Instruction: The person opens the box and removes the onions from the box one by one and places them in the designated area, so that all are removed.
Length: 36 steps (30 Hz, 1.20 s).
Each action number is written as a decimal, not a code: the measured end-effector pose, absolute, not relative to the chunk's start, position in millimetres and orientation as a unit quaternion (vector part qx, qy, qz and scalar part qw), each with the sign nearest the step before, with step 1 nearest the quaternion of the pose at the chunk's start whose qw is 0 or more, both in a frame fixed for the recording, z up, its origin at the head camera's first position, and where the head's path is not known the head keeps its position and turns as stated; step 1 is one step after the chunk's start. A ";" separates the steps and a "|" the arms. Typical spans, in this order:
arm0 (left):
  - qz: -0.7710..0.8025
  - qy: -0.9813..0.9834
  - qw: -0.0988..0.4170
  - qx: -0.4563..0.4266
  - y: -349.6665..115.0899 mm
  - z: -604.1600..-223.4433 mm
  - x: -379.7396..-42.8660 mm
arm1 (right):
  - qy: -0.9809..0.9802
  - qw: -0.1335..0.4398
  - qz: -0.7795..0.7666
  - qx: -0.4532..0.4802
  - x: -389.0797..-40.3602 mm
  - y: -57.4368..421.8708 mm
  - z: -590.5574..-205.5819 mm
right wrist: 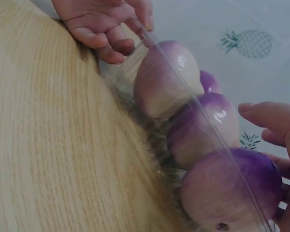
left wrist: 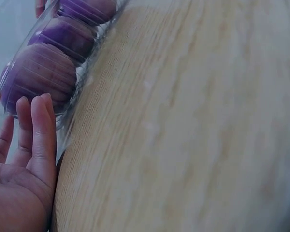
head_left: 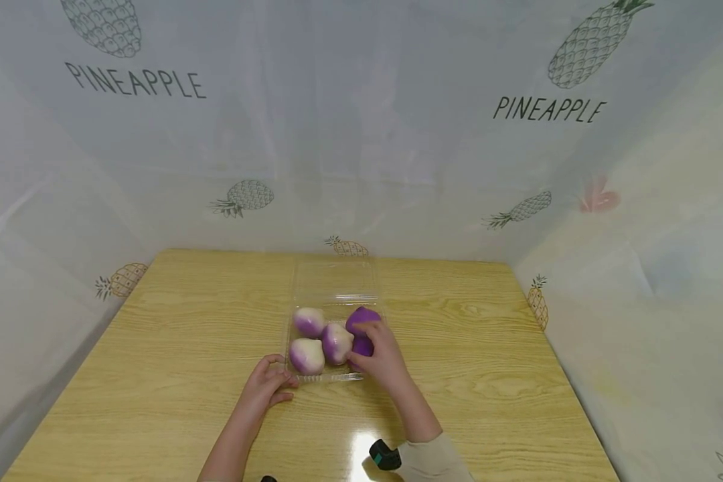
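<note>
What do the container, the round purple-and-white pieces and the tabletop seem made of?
Container: thin clear plastic, glossy; ridged walls and bright reflections.
Round pieces: smooth, glossy, perhaps painted foam or plastic, though real vegetables can't be excluded.
Tabletop: wood or wood-look laminate, slight sheen; visible grain, glare.

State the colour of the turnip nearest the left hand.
The turnip is creamy white and purple, clearest in the head view.

Left turnips [head_left: 306,357]: are blending white into purple
Far right turnip [head_left: 363,316]: is showing purple
Tabletop [head_left: 476,348]: is showing yellow wood grain
Curtain [head_left: 349,107]: is bearing grey and orange pineapples
</note>
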<state>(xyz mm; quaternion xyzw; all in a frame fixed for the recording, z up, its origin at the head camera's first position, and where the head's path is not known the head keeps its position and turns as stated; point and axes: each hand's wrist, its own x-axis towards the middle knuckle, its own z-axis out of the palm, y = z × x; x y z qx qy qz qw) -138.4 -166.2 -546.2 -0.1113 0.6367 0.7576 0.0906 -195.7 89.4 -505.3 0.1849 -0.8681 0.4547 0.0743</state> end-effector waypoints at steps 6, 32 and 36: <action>0.757 0.637 0.091 -0.112 -166.1 -545.2 -138.8 | -0.895 0.068 0.414 0.154 -197.0 81.5 -505.1; 0.764 0.631 0.073 -0.110 -163.7 -552.5 -137.9 | -0.944 0.081 0.307 0.087 -191.3 65.7 -509.9; 0.764 0.632 0.072 -0.110 -164.1 -553.5 -137.4 | -0.949 0.093 0.290 0.084 -190.3 63.6 -510.4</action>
